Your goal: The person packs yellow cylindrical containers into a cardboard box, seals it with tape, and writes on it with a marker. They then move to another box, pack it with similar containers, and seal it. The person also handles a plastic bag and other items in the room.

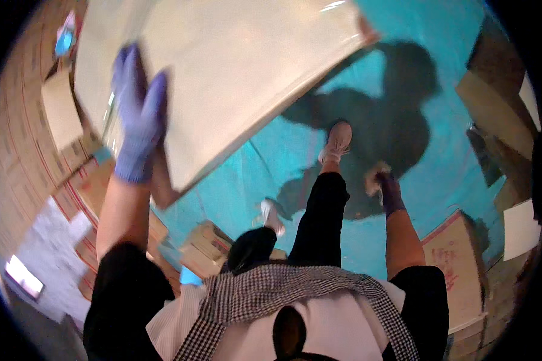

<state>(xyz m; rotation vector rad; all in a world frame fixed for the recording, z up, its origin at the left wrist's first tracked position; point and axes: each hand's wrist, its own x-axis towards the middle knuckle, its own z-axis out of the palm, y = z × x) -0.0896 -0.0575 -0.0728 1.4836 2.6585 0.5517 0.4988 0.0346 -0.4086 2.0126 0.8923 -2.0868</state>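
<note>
A large cream-coloured panel (223, 78), seemingly covered in shiny clear film, takes up the upper left. Brown pieces cover its near corner (162, 180) and its far right corner (367, 31). My left hand (140, 114), in a purple knitted glove, lies against the panel near its left side, fingers stretched out and thumb apart. My right hand (388, 188), also gloved in purple, hangs low at the right, away from the panel. It is closed around a small beige object (374, 179), too blurred to name.
Turquoise sheeting (247, 174) covers the floor under my shoes. A cardboard box (206, 246) stands by my left leg. A flat carton (454, 265) lies at the lower right, and cardboard pieces (494, 111) line the right. A lit phone-like screen (24, 277) rests at the lower left.
</note>
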